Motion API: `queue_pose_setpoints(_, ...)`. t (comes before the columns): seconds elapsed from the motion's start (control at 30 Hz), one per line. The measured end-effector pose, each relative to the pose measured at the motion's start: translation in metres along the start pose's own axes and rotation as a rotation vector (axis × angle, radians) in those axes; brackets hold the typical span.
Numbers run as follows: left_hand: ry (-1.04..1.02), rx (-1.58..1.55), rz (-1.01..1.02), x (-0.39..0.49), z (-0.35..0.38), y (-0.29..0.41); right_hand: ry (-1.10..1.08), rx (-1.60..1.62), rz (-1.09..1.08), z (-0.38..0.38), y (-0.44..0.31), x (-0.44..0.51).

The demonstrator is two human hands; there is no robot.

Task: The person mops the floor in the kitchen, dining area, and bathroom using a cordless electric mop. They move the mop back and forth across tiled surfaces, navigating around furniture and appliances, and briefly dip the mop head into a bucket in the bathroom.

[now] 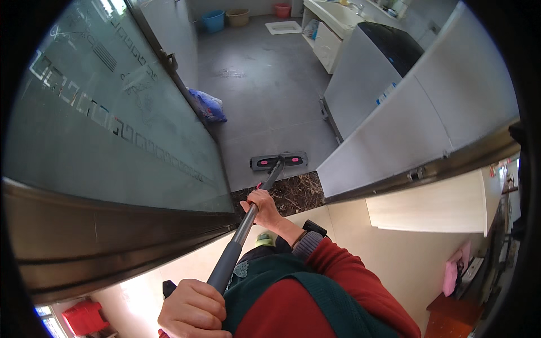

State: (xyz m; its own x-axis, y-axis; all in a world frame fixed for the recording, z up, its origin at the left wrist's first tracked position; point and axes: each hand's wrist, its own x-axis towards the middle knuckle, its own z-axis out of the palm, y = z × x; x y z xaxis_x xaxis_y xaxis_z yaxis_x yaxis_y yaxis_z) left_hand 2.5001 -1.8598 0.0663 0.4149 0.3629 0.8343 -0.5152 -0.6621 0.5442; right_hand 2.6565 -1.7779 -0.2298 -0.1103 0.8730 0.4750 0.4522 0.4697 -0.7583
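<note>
A flat mop runs diagonally out from my body, its metal pole (246,226) ending in a dark grey grip (225,266). Around the top of that grip, at the lower left, my left hand (194,308) is wrapped. Farther down, my right hand (263,208) holds the bare metal pole just below a pink part. The grey mop head (279,161), with two pink buttons, lies flat on the grey tiled floor (270,101) just past a dark marbled threshold (298,192). Its underside is hidden.
A frosted glass door (127,118) flanks the left, and a white tiled wall end (422,110) the right. Beyond stand a blue plastic bag (208,105), a washing machine (363,76), a sink cabinet (327,44), a squat toilet (283,28) and a blue bucket (213,21).
</note>
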Motion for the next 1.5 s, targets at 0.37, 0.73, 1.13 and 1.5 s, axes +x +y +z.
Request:
queue_pose_setpoints(0.37,0.351,0.27,-0.463,0.027,-0.026,-0.136,-0.057,-0.033,-0.096,0.008,0.166,0.144)
queue_pose_setpoints(0.73,0.646,0.59,-0.223,0.116,-0.052,-0.19,-0.055,0.013,0.027,-0.018,0.16,0.209)
queue_pose_setpoints(1.13,0.643,0.482,-0.237,0.156,-0.108,-0.258,-0.038,-0.011,-0.001,-0.017,0.216,0.292)
queue_pose_setpoints(1.5,0.487,0.495,-0.511,0.153,-0.202,-0.378,-0.383,-0.134,0.162,0.002,0.351,0.422)
